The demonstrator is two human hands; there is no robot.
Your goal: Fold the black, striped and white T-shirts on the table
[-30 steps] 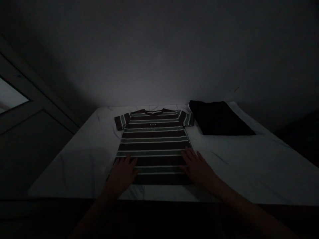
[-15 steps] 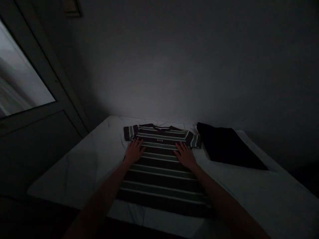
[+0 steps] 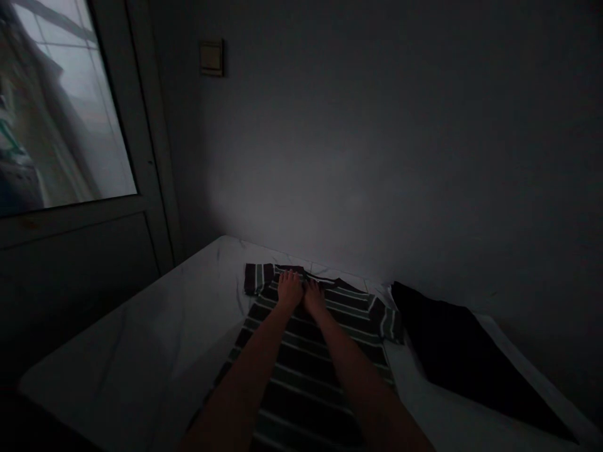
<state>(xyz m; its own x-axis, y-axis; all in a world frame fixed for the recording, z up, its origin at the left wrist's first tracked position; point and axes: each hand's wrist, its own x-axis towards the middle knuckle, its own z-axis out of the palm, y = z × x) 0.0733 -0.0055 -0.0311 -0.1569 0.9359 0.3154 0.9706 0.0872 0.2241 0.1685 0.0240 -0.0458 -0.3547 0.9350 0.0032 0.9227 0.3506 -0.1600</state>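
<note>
A striped short-sleeved T-shirt (image 3: 301, 361) in dark, green and pale bands lies spread on the white table, its collar toward the wall and both sleeves out to the sides. Flat on its upper chest, just below the collar, rests my left hand (image 3: 289, 289) with fingers stretched forward. Close beside it my right hand (image 3: 313, 297) also lies on the fabric, fingers extended. The two hands nearly touch, and neither grips the cloth. My forearms cover part of the shirt's middle.
A folded black cloth (image 3: 466, 351) lies on the table right of the shirt. The marble-patterned white tabletop (image 3: 155, 326) meets a plain wall (image 3: 339, 157) at the back. A door with a glass pane (image 3: 70, 119) stands at the left, near a wall switch (image 3: 211, 58).
Both hands have moved inward and up the shirt, from its two sides to the middle near the collar. The view has shifted, showing more of the door and switch.
</note>
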